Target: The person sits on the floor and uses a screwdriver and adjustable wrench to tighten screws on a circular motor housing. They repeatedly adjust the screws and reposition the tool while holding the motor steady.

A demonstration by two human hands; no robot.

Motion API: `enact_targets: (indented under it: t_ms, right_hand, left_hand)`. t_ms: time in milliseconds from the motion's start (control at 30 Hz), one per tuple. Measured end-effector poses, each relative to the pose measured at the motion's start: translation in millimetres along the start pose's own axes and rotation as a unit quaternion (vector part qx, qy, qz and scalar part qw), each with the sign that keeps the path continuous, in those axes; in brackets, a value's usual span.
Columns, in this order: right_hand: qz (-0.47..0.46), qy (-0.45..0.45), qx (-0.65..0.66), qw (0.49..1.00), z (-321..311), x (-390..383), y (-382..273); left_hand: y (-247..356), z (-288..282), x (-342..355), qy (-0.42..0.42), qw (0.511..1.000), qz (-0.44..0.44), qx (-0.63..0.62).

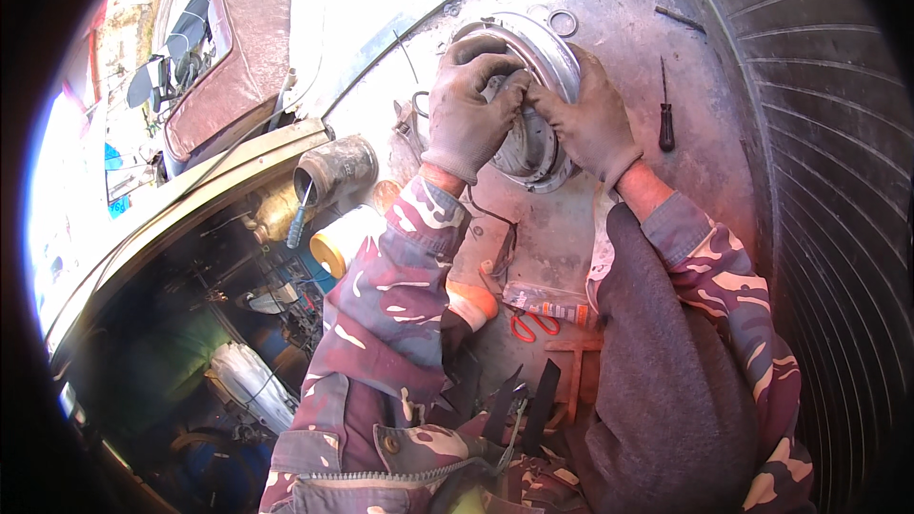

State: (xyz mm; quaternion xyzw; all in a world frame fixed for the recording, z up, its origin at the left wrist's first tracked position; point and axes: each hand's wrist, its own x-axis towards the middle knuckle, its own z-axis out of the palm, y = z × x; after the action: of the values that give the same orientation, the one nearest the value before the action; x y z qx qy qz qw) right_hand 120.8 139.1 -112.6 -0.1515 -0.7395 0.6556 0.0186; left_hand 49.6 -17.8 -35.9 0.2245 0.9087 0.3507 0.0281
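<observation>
1. Camouflage jacket [381, 445] is filling six o'clock, nearest the camera.
2. Round metal part [535, 145] is sitting toward one o'clock, between both hands; it is probably handling as stiff, fairly heavy and slick, best held by opposite rims.
3. Right hand [590, 120] is clamping its three-o'clock rim.
4. Left hand [473, 107] is covering its ten-o'clock side, fingers bent; I cannot tell whether it is gripping.
5. Screwdriver [666, 124] is lying at three o'clock from the part.
</observation>
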Motion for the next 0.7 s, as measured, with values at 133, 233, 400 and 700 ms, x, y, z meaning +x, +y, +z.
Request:
enact_targets:
  t_ms: [133,233,400,700]
  right_hand:
    - [-0.003,0.005,0.000,1.000,-0.4,-1.6,-4.5]
    - [-0.011,0.012,0.002,1.000,-1.6,-2.9,-7.4]
    - [-0.023,0.018,-0.004,1.000,-1.3,-1.7,-9.4]
    - [-0.007,0.008,-0.001,1.000,0.7,2.3,-9.3]
  left_hand:
    - [1.7,1.0,-0.3,-0.001,0.999,0.004,0.034]
    - [4.1,3.6,-0.3,0.000,0.999,0.005,0.045]
    - [7.6,5.7,0.2,0.013,0.999,-0.008,0.043]
    - [-0.2,-0.6,9.8,-0.013,0.999,-0.026,0.045]
